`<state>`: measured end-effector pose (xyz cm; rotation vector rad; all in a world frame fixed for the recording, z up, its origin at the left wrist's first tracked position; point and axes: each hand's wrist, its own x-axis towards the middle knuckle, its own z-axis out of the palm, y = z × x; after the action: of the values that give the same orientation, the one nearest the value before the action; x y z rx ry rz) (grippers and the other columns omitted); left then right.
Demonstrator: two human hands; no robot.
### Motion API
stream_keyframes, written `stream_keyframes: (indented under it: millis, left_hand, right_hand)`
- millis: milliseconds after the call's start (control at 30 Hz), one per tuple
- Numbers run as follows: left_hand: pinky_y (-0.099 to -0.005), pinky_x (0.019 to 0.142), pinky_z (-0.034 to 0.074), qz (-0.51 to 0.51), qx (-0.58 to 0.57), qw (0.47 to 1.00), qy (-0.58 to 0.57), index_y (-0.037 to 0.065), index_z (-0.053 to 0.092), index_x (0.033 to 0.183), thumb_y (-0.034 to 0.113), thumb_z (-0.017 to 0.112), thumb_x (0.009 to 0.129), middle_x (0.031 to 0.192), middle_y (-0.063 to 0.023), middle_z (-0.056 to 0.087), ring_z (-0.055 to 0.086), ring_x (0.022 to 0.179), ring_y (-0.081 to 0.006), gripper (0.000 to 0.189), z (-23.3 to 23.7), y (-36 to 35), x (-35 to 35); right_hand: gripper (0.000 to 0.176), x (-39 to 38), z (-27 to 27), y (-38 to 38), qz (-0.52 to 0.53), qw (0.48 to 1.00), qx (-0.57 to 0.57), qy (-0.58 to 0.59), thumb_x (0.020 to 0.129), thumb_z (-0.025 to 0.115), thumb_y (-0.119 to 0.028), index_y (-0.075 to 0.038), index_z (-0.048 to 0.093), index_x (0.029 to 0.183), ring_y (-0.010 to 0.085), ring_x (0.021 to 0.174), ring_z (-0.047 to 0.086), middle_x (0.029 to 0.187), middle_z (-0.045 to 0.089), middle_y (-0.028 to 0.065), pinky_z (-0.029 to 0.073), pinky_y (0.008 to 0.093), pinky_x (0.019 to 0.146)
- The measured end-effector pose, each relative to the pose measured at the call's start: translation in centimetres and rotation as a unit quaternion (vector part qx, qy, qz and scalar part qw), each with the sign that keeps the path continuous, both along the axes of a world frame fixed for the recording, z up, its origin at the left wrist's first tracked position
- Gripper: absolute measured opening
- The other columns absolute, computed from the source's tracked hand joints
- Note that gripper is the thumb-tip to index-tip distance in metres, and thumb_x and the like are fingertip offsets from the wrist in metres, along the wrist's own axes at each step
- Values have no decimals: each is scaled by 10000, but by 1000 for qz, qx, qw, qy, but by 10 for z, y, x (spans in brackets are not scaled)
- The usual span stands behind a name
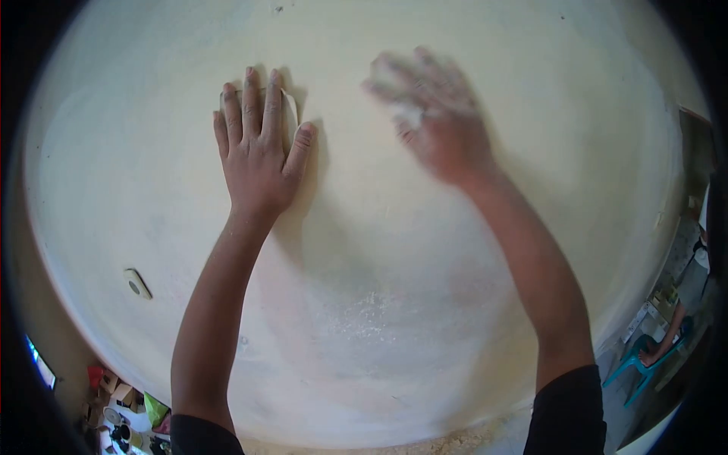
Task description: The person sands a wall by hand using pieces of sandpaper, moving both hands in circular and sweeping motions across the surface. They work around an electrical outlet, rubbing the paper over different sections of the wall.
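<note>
Wall: cream plastered wall fills your view; both your hands are on its upper middle.
Left hand: your left hand lies flat, palm to the wall, fingers straight and close, thumb out. It presses a pale thin sheet whose edge shows past your fingers; material unclear.
Right hand: your right hand is blurred and white-dusted, and its fingers look spread. Can't tell if it holds anything.
Dust: white powder patch lower down, between your forearms.
Fitting: small oval wall fitting low left, well apart from both hands.
Risk, slip: only palm pressure seems to hold the sheet; ease off and it likely drops.
Risk, dust: powder on your right hand cuts grip and could drift towards your eyes.
</note>
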<state>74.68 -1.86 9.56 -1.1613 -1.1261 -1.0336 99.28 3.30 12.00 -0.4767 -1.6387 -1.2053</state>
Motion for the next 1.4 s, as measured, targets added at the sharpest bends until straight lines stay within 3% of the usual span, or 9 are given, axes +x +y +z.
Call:
stream_keyframes:
  millis: [233, 467, 667, 767, 1033, 1133, 1233, 1367, 1400]
  left_hand:
    - [-538, 1168, 91, -19, 16, 1000, 11, 51, 307, 1490, 350, 418, 978, 1568, -153, 245, 141, 1459, -397, 603, 1, 7, -3]
    - [-538, 1165, 136, -29, 28, 999, 12, 18, 389, 1443, 294, 422, 982, 1535, -149, 323, 207, 1441, -399, 538, -4, 1, 7]
    - [-515, 1168, 180, -58, 21, 997, 42, 4, 468, 1382, 239, 457, 979, 1483, -123, 419, 328, 1413, -274, 467, 5, -5, -31]
    - [-497, 1164, 218, -57, 36, 995, 72, 4, 496, 1359, 199, 463, 977, 1454, -109, 460, 385, 1380, -264, 430, 6, -14, -63]
    - [-498, 1172, 199, -95, 31, 991, 89, 31, 467, 1391, 161, 475, 952, 1476, -100, 431, 340, 1406, -251, 459, 22, -1, -45]
    - [-489, 1182, 181, -90, -12, 990, 112, 47, 463, 1400, 160, 486, 945, 1492, -73, 413, 326, 1414, -235, 469, 4, -8, -38]
    - [-489, 1180, 181, -80, -5, 989, 125, 44, 466, 1398, 167, 478, 953, 1497, -69, 407, 324, 1415, -239, 462, 15, -10, -49]
    - [-488, 1174, 189, -81, 61, 992, 74, 30, 479, 1381, 183, 467, 956, 1485, -76, 424, 333, 1410, -247, 451, 42, -5, -73]
    - [-488, 1174, 190, -88, 68, 992, 59, 25, 485, 1373, 193, 470, 955, 1477, -79, 434, 340, 1406, -249, 451, 43, -5, -75]
  right_hand:
    - [492, 36, 22, 34, -24, 967, 44, 250, 927, 543, -248, -296, 472, 1411, 365, 1391, 317, 1505, 388, 16, 193, 514, 1169]
    - [489, 32, 2, 15, -27, 996, -1, 89, 935, 529, -245, -290, 463, 1418, 377, 1398, 300, 1513, 373, 27, 172, 531, 1172]
    - [515, -21, -14, 13, -29, 982, 11, 188, 905, 576, -213, -332, 484, 1398, 320, 1407, 312, 1507, 387, -34, 183, 515, 1176]
    - [527, -42, -33, -18, -13, 999, -41, 34, 898, 587, -197, -335, 484, 1396, 325, 1403, 320, 1509, 385, -43, 192, 515, 1174]
    - [528, -31, 5, 16, -20, 968, 36, 248, 905, 584, -213, -317, 462, 1408, 352, 1390, 332, 1508, 387, -27, 192, 517, 1176]
    - [506, -68, -34, -19, -39, 997, -21, 61, 916, 569, -222, -307, 469, 1404, 352, 1392, 328, 1506, 390, -22, 191, 517, 1174]
    - [488, -46, -16, -15, -40, 999, -31, 14, 921, 557, -220, -298, 480, 1396, 350, 1391, 331, 1496, 405, -18, 197, 518, 1170]
    - [433, -52, 23, 10, -16, 972, 52, 228, 922, 517, -234, -260, 530, 1354, 351, 1391, 328, 1472, 437, 19, 167, 524, 1177]
    - [425, -72, 18, 6, 1, 978, 43, 206, 917, 520, -234, -245, 543, 1342, 350, 1391, 328, 1470, 440, 28, 160, 533, 1175]
